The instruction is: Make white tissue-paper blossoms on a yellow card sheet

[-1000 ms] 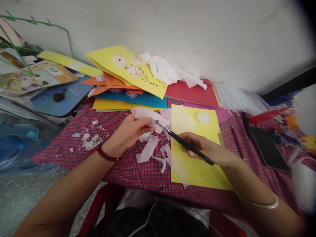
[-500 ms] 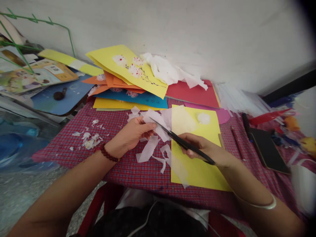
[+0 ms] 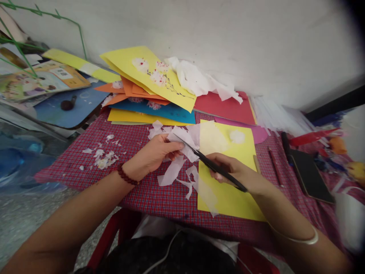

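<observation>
My left hand (image 3: 157, 153) pinches a piece of thin white tissue paper (image 3: 188, 151) above the checked tablecloth. A pair of black-handled scissors (image 3: 218, 170) is gripped in my right hand (image 3: 232, 171), its blades lying across the tissue by my left fingertips. Cut tissue strips (image 3: 171, 172) lie under and around the hands. Partly beneath my right hand is a yellow sheet of paper (image 3: 236, 203), with a round white tissue tuft (image 3: 237, 136) near its top. Small white scraps (image 3: 105, 159) are scattered left of my left hand.
Folded coloured cards (image 3: 137, 76), the top one yellow with tissue flowers, are stacked at the back. Crumpled white tissue (image 3: 194, 78) rests on a red sheet (image 3: 228, 108). A dark red pen (image 3: 275, 167) and a black phone-like slab (image 3: 310, 175) lie at right.
The view has shifted slightly. My hands, the scissors and the tissue keep nearly the same positions, with the blades still across the paper.
</observation>
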Motion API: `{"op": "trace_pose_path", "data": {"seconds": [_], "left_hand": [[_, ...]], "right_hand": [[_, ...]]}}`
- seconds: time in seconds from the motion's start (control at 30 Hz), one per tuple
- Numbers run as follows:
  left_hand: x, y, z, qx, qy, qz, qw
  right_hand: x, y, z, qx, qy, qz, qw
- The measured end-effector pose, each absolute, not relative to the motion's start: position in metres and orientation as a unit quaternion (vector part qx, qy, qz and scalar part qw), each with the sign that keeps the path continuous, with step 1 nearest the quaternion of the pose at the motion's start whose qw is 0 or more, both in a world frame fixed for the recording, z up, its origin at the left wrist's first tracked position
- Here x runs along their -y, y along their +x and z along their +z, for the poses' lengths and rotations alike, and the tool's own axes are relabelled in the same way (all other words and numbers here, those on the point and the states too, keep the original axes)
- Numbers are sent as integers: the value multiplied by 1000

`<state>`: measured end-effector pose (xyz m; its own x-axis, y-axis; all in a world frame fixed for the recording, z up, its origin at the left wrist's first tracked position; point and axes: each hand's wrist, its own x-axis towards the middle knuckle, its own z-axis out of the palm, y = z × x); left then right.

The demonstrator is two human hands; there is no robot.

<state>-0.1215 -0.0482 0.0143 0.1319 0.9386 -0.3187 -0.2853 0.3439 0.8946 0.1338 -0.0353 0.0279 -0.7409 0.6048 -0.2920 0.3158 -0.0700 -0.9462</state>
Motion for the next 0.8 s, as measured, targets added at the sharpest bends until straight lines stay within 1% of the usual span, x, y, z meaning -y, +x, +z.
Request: {"op": "trace_pose_path", "data": {"seconds": [0.23,0.37,0.57,0.8], "left_hand": [[47,-120,13,-495,331,454,663],[47,-120,15,-470,332,483,659],[46,-125,19,-436,315,556,634],[45,-130,22,-442,306,566,625]], "right_hand": [[38,133,26,682,-375,620,102],[36,132,25,675,-388,619,104],[33,137,27,700,-314,628,132],[31,146,25,701,-261,650,135]]}}
